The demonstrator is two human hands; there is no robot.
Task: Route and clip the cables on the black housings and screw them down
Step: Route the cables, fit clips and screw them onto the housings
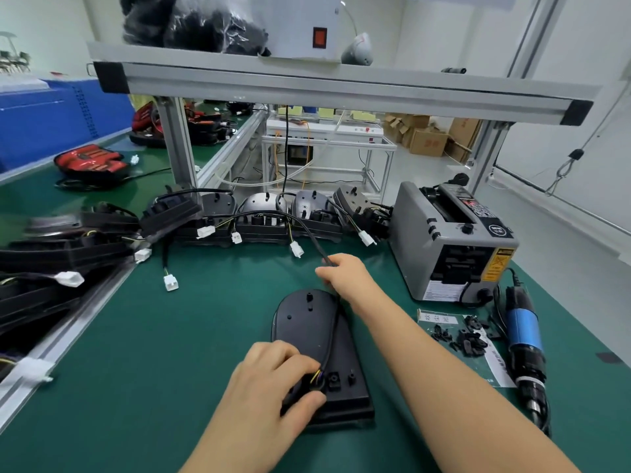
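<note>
One green mat (170,336), white walls (587,46) | left grip (269,373) holds housing (307,322) | right grip (345,274) pinches cable (332,331)

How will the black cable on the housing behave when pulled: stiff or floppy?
Probably flexible yet slightly springy: the black cable bends in a smooth curve along the housing between left hand and right hand. Likely light: the right hand pinches it with fingertips only.

A green-matted bench (170,336) lies under the left hand (269,380). Beyond the right hand (345,274), an aluminium shelf frame (307,83) spans overhead; farther back, a white rack (341,141) and cardboard boxes (430,139) stand on a pale floor (423,172), with a white wall (580,148) to the right.
</note>
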